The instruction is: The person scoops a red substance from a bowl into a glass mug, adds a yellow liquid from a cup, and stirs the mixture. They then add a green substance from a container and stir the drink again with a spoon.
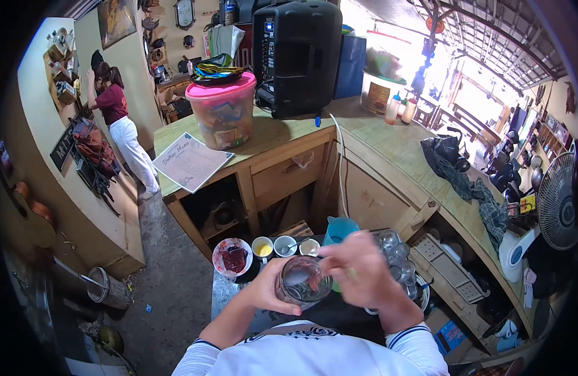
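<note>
My left hand [270,289] is wrapped around a clear glass [303,291], tilted so that its mouth faces me. Inside the glass show a whitish patch and a reddish smear. My right hand [358,266], blurred, is at the glass's right rim with its fingers curled together; whatever they pinch is hidden. Just beyond the glass stand a bowl [218,266] of dark red jelly-like pieces, a cup of something yellow [262,247], a cup with a spoon in it [285,245] and another small cup [309,246]. A teal pitcher [341,229] is behind my right hand.
Several upturned glasses [398,257] sit on the right. The wooden counter [282,135] carries a menu sheet [192,161], a pink-lidded tub [221,116], a black speaker [298,59] and squeeze bottles [401,109]. A fan [557,200] stands far right. Another person [116,113] stands at left.
</note>
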### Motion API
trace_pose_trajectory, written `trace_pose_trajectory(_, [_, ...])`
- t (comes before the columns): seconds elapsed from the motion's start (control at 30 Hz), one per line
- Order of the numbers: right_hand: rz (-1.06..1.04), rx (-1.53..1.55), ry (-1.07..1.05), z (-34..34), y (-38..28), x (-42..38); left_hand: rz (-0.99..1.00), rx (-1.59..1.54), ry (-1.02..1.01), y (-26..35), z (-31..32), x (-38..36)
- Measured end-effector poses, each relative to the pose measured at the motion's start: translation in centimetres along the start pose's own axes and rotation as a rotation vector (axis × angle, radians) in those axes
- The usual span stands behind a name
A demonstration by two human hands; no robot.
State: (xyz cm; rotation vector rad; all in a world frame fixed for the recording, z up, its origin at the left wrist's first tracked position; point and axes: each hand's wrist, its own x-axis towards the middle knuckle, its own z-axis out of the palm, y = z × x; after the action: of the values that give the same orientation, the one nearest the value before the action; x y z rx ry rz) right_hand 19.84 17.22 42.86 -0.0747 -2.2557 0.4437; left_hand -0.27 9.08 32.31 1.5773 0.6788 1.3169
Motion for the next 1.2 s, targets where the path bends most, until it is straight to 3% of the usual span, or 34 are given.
trace_pose_trajectory(0.03, [0.006, -0.062, -0.173, 0.7, 0.1, 0.1, 0.006, 0.007, -0.001, 0.4, 0.2, 0.2])
trace_pose_trajectory(0.07, [-0.002, -0.064, -0.170, 0.4, 0.0, 0.0, -0.004, -0.004, 0.006, 1.1, 0.6, 0.4])
trace_pose_trajectory(0.17, [0.006, -0.049, 0.124, -2.1, -0.4, -0.4, -0.027, -0.023, -0.006, 1.0, 0.5, 0.2])
trace_pose_trajectory(0.2, [0.007, -0.046, 0.120, -2.0, -0.4, -0.5, -0.040, -0.032, -0.026, 0.7, 0.5, 0.0])
trace_pose_trajectory(0.4, [0.001, -0.158, -0.163, -0.5, -0.6, -0.2, -0.021, 0.082, 0.028, 0.1, 0.4, 0.2])
trace_pose_trajectory(0.43, [-0.040, -0.218, -0.025, -1.3, -0.7, -0.3, -0.018, 0.083, 0.027, 0.2, 0.4, 0.2])
trace_pose_trajectory(0.53, [-0.015, -0.288, 0.114, -2.6, -1.5, -0.6, -0.043, 0.017, 0.068, 0.6, 0.4, 0.0])
trace_pose_trajectory(0.6, [-0.019, -0.290, 0.051, -0.3, -0.8, -0.7, -0.036, 0.206, 0.100, 1.0, 0.0, 0.0])
trace_pose_trajectory(0.67, [0.027, -0.139, -0.141, 1.5, -0.5, -0.6, -0.027, 0.219, 0.147, 1.3, 0.4, 0.1])
trace_pose_trajectory(0.73, [0.022, -0.156, -0.142, -0.6, -1.1, -0.5, -0.017, 0.235, 0.194, 1.7, 0.3, 0.2])
trace_pose_trajectory(0.8, [0.064, -0.325, 0.001, -2.8, -1.9, -0.6, -0.025, 0.361, 0.194, 1.9, 0.1, 0.1])
trace_pose_trajectory(0.87, [0.029, -0.338, -0.010, -1.6, -1.3, -0.6, -0.007, 0.430, 0.234, 2.5, 0.3, 0.2])
trace_pose_trajectory(0.93, [0.070, -0.199, -0.263, 0.7, -0.6, -0.4, 0.012, 0.499, 0.274, 2.7, 0.5, 0.2])
trace_pose_trajectory(1.0, [0.097, -0.116, -0.238, 0.8, -0.3, -1.2, -0.008, 0.616, 0.288, 2.6, 0.5, 0.1])
trace_pose_trajectory(1.1, [0.087, -0.303, 0.073, -2.2, -1.3, -1.2, -0.021, 0.656, 0.318, 2.2, 0.2, -0.2])
trace_pose_trajectory(1.13, [0.088, -0.302, 0.071, -1.9, -1.1, -1.2, -0.022, 0.655, 0.319, 2.1, 0.2, -0.3])
trace_pose_trajectory(1.2, [0.141, -0.203, -0.147, -0.1, -0.3, -1.2, -0.026, 0.833, 0.310, 2.0, 0.1, -0.3])
